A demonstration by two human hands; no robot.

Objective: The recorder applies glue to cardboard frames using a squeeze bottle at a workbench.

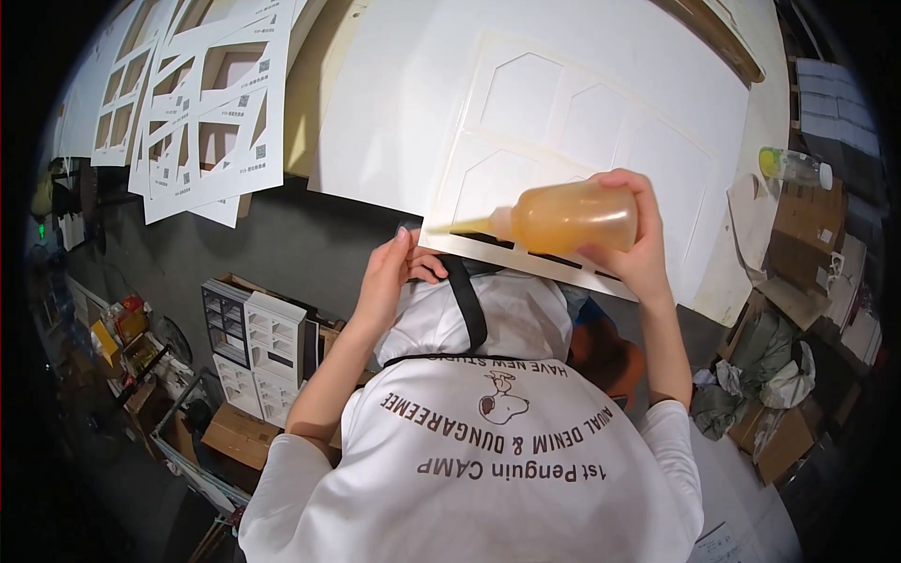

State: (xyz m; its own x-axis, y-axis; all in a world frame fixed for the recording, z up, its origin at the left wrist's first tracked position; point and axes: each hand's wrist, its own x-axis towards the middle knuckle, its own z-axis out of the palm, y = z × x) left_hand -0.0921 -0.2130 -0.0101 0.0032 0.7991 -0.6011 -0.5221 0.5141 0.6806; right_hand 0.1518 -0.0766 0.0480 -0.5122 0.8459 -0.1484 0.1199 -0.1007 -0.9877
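Bottle point(574, 216) of amber liquid (prob. glue) is in R hand point(640, 236), gripped w/ fingers wrapped round its base, lying near-horiz., nozzle point(469, 225) aimed toward L hand over the white cut-out panel point(556, 141) just ahead. L hand point(390, 269) is half-curled by the panel's near corner, can't tell if touching. Best approx.: tip low, squeeze light & even, L fingers steadying the edge, clear of the bead.

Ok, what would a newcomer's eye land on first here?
First, the amber squeeze bottle, held sideways in the right hand at the centre, its nozzle pointing left over the near edge of a white cut-out panel. Next, the overlapping white cut-out sheets at upper left, then the white-capped bottle near the table's right edge.
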